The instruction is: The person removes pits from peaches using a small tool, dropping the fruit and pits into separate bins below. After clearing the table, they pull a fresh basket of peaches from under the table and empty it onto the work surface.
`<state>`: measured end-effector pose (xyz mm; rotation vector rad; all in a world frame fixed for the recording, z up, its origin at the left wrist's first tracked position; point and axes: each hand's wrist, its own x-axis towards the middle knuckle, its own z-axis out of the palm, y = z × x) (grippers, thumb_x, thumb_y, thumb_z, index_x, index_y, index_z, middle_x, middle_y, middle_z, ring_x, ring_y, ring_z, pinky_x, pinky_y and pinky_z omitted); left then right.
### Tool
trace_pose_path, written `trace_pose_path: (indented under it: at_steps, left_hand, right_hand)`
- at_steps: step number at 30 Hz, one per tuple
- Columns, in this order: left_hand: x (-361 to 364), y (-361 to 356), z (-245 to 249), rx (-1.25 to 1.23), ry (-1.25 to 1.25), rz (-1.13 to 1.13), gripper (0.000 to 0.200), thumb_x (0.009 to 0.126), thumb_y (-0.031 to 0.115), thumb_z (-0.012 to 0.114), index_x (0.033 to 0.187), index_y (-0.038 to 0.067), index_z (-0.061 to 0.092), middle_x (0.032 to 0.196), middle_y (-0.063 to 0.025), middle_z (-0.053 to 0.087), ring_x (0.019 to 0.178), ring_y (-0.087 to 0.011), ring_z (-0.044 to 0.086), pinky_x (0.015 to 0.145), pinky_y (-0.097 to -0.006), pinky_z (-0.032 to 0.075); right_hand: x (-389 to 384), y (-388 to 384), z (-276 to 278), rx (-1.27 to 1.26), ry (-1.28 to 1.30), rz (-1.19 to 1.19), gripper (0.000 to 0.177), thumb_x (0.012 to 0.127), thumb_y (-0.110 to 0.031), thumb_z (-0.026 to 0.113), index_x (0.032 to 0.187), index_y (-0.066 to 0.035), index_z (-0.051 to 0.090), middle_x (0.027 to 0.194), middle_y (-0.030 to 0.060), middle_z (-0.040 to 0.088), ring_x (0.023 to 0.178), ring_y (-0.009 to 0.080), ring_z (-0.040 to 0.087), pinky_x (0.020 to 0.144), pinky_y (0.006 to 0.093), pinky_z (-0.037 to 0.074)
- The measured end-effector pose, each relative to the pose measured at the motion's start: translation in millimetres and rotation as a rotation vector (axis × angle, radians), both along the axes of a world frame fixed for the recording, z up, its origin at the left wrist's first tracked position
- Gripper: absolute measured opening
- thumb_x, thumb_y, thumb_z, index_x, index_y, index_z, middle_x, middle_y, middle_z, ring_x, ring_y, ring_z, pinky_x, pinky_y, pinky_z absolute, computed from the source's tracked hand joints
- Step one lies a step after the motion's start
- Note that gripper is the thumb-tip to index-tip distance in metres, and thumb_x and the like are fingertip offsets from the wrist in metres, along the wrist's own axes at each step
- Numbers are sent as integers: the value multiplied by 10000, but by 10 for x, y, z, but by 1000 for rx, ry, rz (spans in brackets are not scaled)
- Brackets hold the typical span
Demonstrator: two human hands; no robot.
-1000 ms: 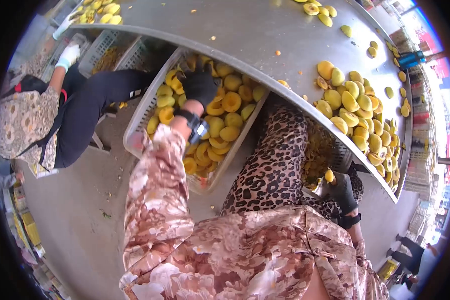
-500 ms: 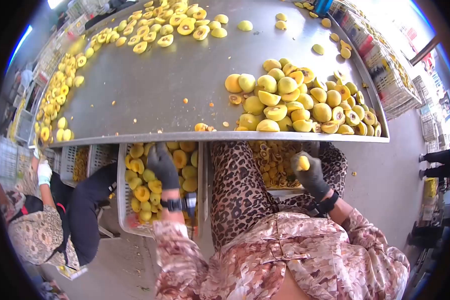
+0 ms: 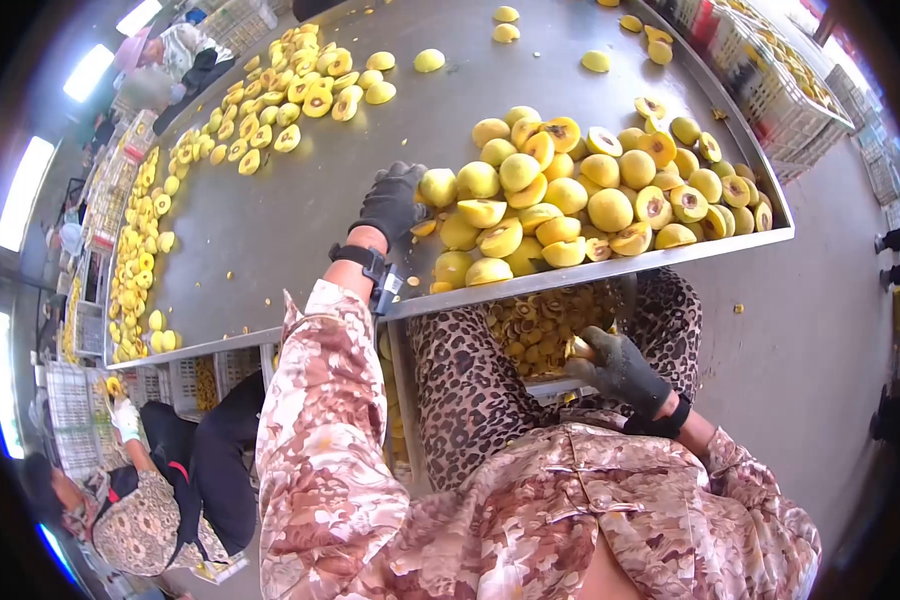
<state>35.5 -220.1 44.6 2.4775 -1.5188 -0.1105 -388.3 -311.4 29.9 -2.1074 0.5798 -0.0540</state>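
Observation:
My left hand (image 3: 390,203), in a dark glove, is over the metal table at the left edge of a pile of yellow peach halves (image 3: 571,197). Its fingers are apart around the side of the nearest peach (image 3: 437,187); a firm grip does not show. My right hand (image 3: 622,371), also gloved, is closed low in front of my lap around a small pale-yellow thing, mostly hidden by the fingers. Beneath the table edge, beside that hand, a container holds many cut peach pieces and pits (image 3: 545,325).
The metal table (image 3: 300,225) has a raised rim and more peach halves (image 3: 305,90) at its far and left sides. A crate partly behind my left sleeve holds peaches (image 3: 395,400). A co-worker (image 3: 160,500) sits at left. Stacked crates (image 3: 770,85) stand at right.
My left hand has left the peach crate below and come up over the table to the pile. My right hand has turned and shifted slightly left and down. The view has tilted.

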Motion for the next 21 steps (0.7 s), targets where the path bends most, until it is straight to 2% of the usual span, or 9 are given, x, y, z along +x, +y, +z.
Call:
trace_pose_path:
  at_steps: [1,4,5,7,13,14,16,18,21]
  left_hand:
    - [-3,-40,69,73,-21,18,621,800,188,791,1353,14,569,1283,-181,639,1245,-353,584,1047,-435,486]
    - [122,168,-11,-249,742,196,578,878,186,744,1378,-11,532,1269,-145,642,1152,-295,645,969,-392,542]
    - [26,260,36,-398,940,165,552,911,185,713,1388,-17,522,1269,-145,638,1124,-284,655,947,-381,552]
    - [-608,496,435,-703,1340,127,502,976,182,649,1407,-30,504,1270,-144,630,1067,-261,676,904,-359,572]
    - [-2099,596,589,-980,1712,-51,601,1038,332,572,1496,-22,409,1401,-231,545,1087,-320,662,908,-415,577]
    - [-2255,578,535,-992,1750,-65,603,1046,353,547,1503,-11,402,1419,-238,531,1174,-331,626,978,-432,548]
    - [-2522,452,542,-1047,1700,5,571,1069,368,491,1503,7,408,1424,-235,528,1253,-337,579,1067,-455,496]
    - [-2646,357,492,-1102,1835,58,543,1083,365,459,1492,11,419,1430,-226,526,1294,-339,548,1106,-462,463]
    - [-2725,264,397,-1146,1878,125,508,1100,360,422,1461,5,447,1425,-211,537,1307,-343,540,1123,-467,450]
  right_hand:
    - [-56,-22,39,96,-73,-14,221,929,-220,661,982,-21,581,740,223,648,702,422,664,625,464,504]
    - [-75,-84,314,172,-242,-89,185,949,-175,623,1023,-15,566,769,194,650,690,344,666,639,432,506]
    - [-69,-86,393,225,-316,-111,162,970,-159,588,1032,-11,568,762,153,620,682,257,624,644,396,496]
    - [-31,-147,404,315,-301,-88,168,979,-163,585,1051,-12,573,751,139,602,674,234,595,642,386,487]
    - [276,-56,569,421,-447,73,212,988,-179,608,1065,19,614,782,149,603,717,198,572,669,368,472]
    - [335,-11,609,426,-478,58,218,988,-181,611,1061,24,619,787,151,609,725,194,575,672,365,473]
    - [378,61,568,429,-522,1,230,984,-189,612,1075,22,621,805,135,611,734,181,563,675,366,473]
    - [405,122,429,426,-553,-76,249,975,-201,609,1113,7,614,829,102,606,737,165,535,673,373,473]
    - [274,93,452,374,-491,-92,268,989,-189,609,1127,40,626,803,153,649,690,217,601,665,389,494]
